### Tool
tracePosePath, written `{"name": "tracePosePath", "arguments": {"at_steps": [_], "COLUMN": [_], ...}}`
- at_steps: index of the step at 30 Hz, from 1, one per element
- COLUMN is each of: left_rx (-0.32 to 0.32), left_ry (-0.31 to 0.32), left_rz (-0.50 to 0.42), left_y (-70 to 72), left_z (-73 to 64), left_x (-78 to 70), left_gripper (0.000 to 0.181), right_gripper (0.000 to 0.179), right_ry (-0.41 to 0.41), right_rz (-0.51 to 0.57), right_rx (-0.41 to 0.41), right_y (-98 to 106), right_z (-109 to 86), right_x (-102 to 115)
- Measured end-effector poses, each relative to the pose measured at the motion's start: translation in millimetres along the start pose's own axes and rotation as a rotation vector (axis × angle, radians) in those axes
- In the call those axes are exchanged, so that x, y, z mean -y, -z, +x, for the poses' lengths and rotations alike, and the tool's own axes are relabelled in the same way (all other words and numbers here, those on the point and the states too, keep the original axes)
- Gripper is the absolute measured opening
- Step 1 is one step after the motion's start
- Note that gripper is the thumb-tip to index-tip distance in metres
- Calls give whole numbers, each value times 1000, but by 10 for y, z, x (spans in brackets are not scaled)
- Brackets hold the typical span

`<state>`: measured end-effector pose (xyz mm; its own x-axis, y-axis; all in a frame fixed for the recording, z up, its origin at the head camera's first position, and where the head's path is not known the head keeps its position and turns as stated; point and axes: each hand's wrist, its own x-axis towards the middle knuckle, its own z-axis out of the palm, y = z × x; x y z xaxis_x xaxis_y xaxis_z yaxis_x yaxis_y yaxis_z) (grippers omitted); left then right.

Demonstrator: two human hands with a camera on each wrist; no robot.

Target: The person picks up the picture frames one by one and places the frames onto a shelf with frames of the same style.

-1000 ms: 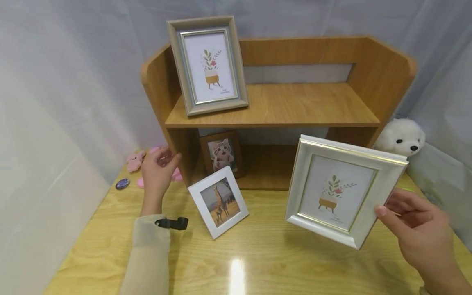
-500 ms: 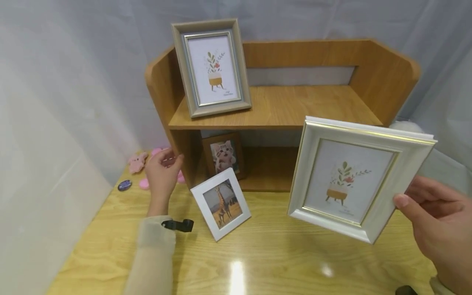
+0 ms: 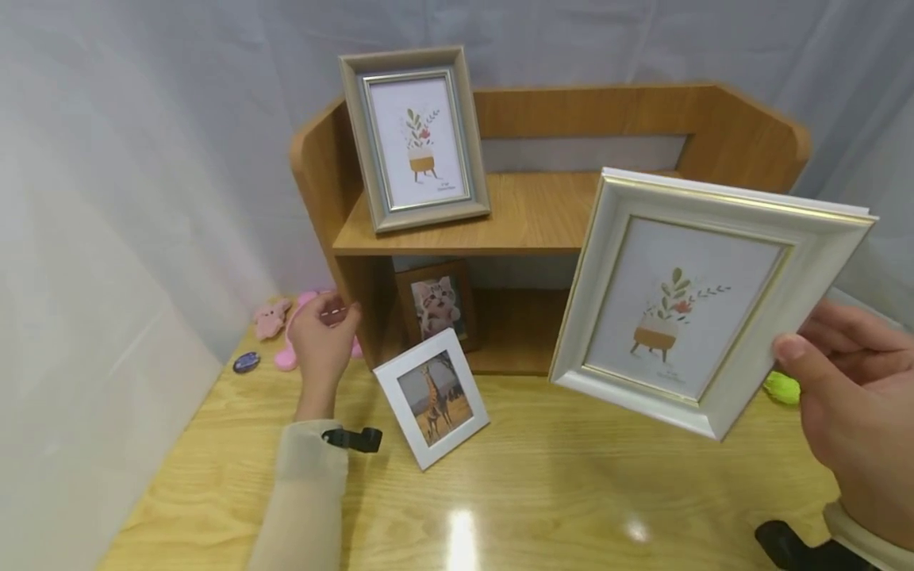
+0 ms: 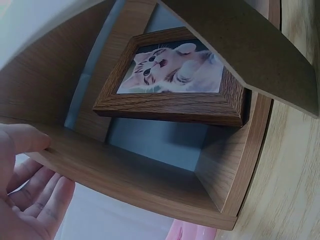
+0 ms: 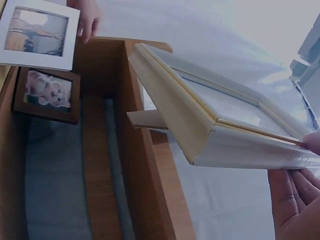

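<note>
On the right of the head view my right hand (image 3: 853,404) grips a white picture frame (image 3: 746,317) with gold trim by its right side. Its thumb lies on the front and its fingers sit behind. The frame is in the air, tilted, before the wooden desktop shelf (image 3: 528,210); its back leg (image 5: 146,120) shows in the right wrist view. My left hand (image 3: 320,345) holds the front edge of the shelf's left side panel, thumb inside and fingers outside. Near it stands a small white giraffe picture frame (image 3: 412,412). Behind, a brown kitten picture frame (image 4: 170,107) stands in the lower compartment.
A beige picture frame (image 3: 474,178) stands on the upper board at the left. Left of the shelf lie a pink toy (image 3: 271,319), a blue oval object (image 3: 246,362) and another pink item (image 3: 286,360). Something yellow-green (image 3: 783,388) lies behind my right hand on the table (image 3: 571,492).
My right hand has raised the white picture frame, which now covers part of the upper board. The left hand keeps its place at the side panel. The view has shifted slightly.
</note>
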<state>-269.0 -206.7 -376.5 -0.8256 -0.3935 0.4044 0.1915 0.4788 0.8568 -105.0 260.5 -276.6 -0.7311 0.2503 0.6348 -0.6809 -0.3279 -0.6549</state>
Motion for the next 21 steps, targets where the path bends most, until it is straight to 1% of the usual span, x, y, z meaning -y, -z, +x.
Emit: {"name": "tracePosePath", "arguments": {"at_steps": [5,7,9,12,15,19,21], "left_rx": [-12,-15,-14,-11,-19,-18,-12], "left_ry": [-28,-33,-37,-40,-49,-56,-50], "left_rz": [20,25,25,19,15,2,0], "left_y": [-26,-27,-20,-18,-18,-18,-20], "left_z": [-19,-22,-18,-15,-11,-8,-9], "left_x": [4,10,17,26,33,31,25], "left_gripper": [25,24,24,24,24,24,25], "right_gripper": [43,43,43,43,43,40,39], "right_ry": [-59,-71,-66,-44,-28,-19,7], "right_rz": [-17,-59,-95,-118,-99,-131,-118], "right_rx": [-98,-123,-134,-133,-113,-123,-123], "right_y": [-85,-132,-180,-241,-283,-315,-322], "right_z": [138,197,262,365,466,565,620], "right_x": [64,87,102,117,126,148,148]}}
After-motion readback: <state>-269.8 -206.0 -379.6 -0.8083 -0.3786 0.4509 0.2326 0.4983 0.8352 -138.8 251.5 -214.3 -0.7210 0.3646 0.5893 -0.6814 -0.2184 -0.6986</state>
